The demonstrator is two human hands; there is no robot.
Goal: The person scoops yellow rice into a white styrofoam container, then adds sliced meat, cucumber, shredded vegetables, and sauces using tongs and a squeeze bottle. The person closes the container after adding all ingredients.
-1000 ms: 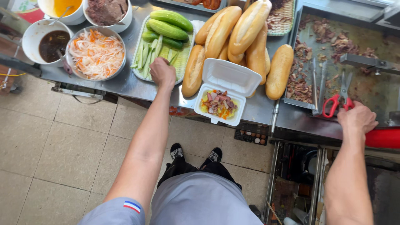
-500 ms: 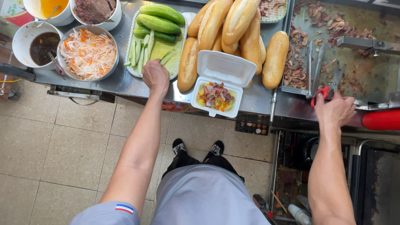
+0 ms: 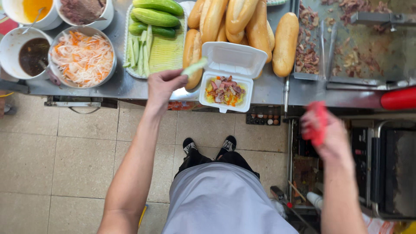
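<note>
**Inspector A:** The left hand (image 3: 162,84) pinches a pale green strip of cut cucumber (image 3: 194,66) by its near end, fingers pressed together on it. The strip juts out to the right, over the near edge of the steel table (image 3: 125,86), just left of the open white foam box (image 3: 229,73) with chopped meat and filling in its lower half.

**Inspector B:** Handling?

**Inspector A:** In my judgement it is light, wet and somewhat slippery, stiff enough to hold its line but liable to snap if bent. A pinch near one end, as now, looks adequate; a hold nearer the middle would steady it more.

**Inspector B:** The right hand (image 3: 325,130)?

**Inspector A:** Blurred, off the table, above the floor in front of the grill. It is closed on something red (image 3: 315,121); I cannot tell what, though the earlier view suggests red-handled scissors.

**Inspector B:** Changes from half a second ago?

**Inspector A:** The left hand then lay on the green woven tray of cucumbers (image 3: 167,54), among the cut strips. It has since lifted away to the right with one strip. The right hand was at the red handles on the far right of the table; it has drawn back nearer the body.
</note>
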